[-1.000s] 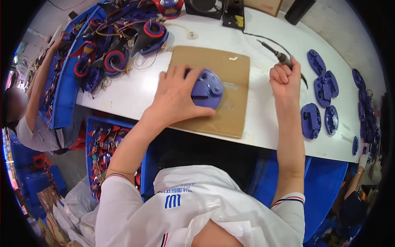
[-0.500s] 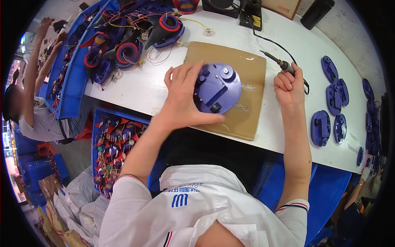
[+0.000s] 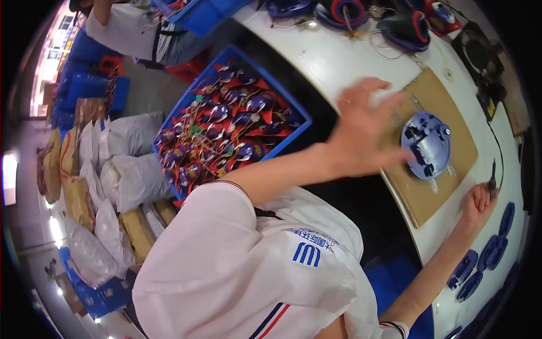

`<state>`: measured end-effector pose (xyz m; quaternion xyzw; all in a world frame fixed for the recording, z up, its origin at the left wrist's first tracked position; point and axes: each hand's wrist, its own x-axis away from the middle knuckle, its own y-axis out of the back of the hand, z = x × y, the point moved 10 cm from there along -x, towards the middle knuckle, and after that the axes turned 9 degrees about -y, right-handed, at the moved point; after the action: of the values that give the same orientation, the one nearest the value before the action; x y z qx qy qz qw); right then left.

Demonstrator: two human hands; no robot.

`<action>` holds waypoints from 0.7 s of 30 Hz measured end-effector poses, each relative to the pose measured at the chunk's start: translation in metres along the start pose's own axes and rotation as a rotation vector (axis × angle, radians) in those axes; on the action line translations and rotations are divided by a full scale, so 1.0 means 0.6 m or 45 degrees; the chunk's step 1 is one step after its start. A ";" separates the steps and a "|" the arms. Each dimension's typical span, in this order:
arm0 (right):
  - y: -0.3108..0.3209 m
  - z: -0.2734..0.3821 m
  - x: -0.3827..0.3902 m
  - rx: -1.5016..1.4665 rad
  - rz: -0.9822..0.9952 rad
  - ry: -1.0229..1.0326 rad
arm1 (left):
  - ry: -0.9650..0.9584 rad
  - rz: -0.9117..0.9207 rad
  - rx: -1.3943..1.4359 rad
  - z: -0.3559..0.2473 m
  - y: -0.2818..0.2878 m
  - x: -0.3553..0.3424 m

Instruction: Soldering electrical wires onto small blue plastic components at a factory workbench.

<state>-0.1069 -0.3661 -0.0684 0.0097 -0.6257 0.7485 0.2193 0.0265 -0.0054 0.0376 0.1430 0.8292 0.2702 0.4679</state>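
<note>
My left hand, blurred by motion, is raised with its fingers apart and nothing in it, just left of a round purple plastic housing. That housing lies open, its inner fittings facing up, on a brown cardboard sheet on the white workbench. My right hand rests at the sheet's right side, closed on the handle of a soldering iron, whose cord runs back along the bench.
A blue bin of purple-and-red wired parts sits left of the bench. Further housings lie at the right, wired assemblies at the back. A co-worker is beside another bin; pale sacks are piled on the left.
The view has swung to the left. My left hand has let go of the purple housing and moved leftward off it. My right hand still grips the soldering iron.
</note>
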 end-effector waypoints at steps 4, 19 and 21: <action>0.006 0.010 -0.001 0.091 0.008 0.032 | 0.167 -0.256 -0.435 0.199 0.202 0.093; -0.001 0.007 -0.005 0.246 -0.093 0.108 | 1.195 1.327 -1.135 0.319 0.470 0.557; 0.002 0.008 -0.004 0.223 -0.085 0.089 | 1.455 1.585 -1.040 0.331 0.476 0.567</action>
<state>-0.1063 -0.3715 -0.0693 0.0236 -0.5491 0.7926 0.2641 0.0141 0.4558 -0.1166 0.2312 0.5485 0.7714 -0.2252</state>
